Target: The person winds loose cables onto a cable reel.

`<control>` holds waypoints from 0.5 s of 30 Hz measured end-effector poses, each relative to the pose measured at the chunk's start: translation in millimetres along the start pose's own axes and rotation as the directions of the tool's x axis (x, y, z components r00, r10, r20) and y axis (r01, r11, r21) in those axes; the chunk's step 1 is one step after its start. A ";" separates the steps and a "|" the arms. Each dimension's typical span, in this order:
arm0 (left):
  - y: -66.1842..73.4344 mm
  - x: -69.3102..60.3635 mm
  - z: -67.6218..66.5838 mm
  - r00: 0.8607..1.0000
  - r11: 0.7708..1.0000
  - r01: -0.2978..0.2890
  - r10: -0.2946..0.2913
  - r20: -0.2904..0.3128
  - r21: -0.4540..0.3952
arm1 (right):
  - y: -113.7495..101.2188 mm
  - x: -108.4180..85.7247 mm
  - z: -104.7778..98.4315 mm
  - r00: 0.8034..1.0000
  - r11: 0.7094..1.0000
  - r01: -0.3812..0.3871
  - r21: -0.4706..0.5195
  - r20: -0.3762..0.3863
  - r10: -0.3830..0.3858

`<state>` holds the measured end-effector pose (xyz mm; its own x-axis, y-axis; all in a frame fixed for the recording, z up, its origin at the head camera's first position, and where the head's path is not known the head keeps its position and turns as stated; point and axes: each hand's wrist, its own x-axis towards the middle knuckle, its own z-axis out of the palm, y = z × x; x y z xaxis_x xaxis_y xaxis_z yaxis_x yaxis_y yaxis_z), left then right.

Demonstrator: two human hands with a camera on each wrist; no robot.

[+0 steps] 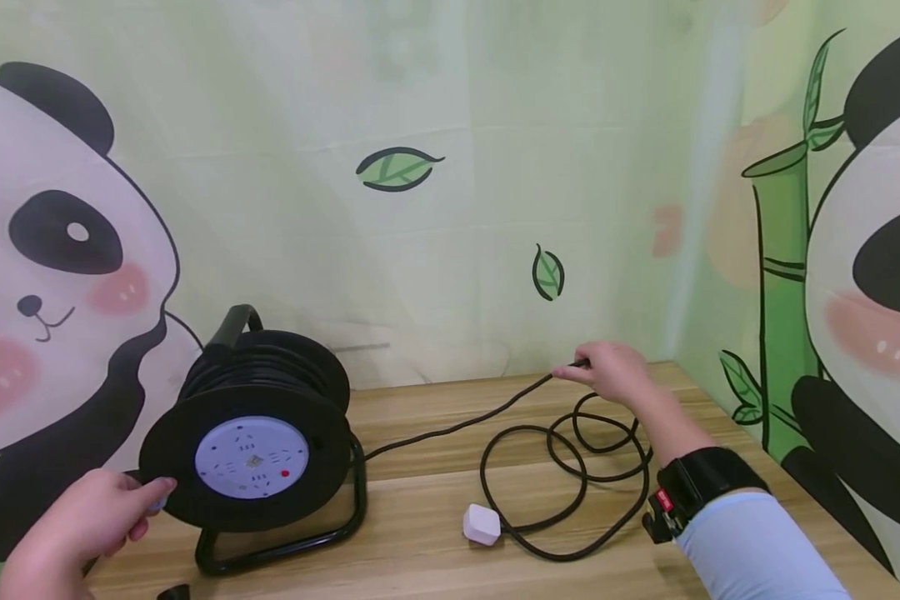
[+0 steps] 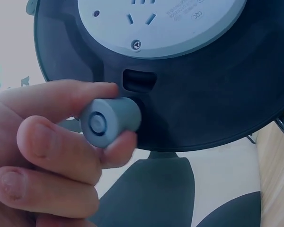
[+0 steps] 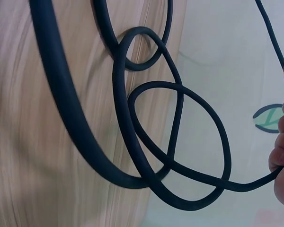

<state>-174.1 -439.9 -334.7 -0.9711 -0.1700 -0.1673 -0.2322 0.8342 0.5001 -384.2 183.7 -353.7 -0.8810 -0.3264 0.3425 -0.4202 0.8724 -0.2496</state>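
A black cable reel [image 1: 243,450] with a pale round socket panel [image 1: 251,457] stands on its tube frame at the left of the table. My left hand [image 1: 93,512] pinches the small grey-blue crank knob [image 2: 111,122] on the reel's face between thumb and finger. To the right, my right hand [image 1: 613,371] grips the black cable [image 1: 465,427], which runs from the reel up to it. Loose loops of the same cable [image 3: 180,94] lie below that hand. A white plug [image 1: 482,525] on the cable's end lies on the table in front of the loops.
The wooden table [image 1: 412,550] meets a panda-printed cloth backdrop [image 1: 450,275] at the back and right. A small black object [image 1: 174,592] shows at the bottom edge, partly cut off. The reel's black handle [image 1: 232,329] rises above the wound cable.
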 end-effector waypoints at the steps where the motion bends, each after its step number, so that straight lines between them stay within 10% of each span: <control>1: 1.3 -1.2 -0.9 1.000 1.000 0.001 -0.001 -0.005 0.006 | -1.7 0.1 0.6 1.000 1.000 0.003 0.001 0.004 -0.003; 15: 20.8 -12.0 -8.7 0.987 1.000 -0.018 0.020 -0.158 0.017 | -29.7 0.9 4.1 0.996 0.996 0.075 0.041 0.037 -0.077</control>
<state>-167.7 -425.1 -314.9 -0.9720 -0.2339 -0.0207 -0.2139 0.8459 0.4886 -373.4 156.0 -349.7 -0.8535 -0.4054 0.3273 -0.4938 0.8298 -0.2599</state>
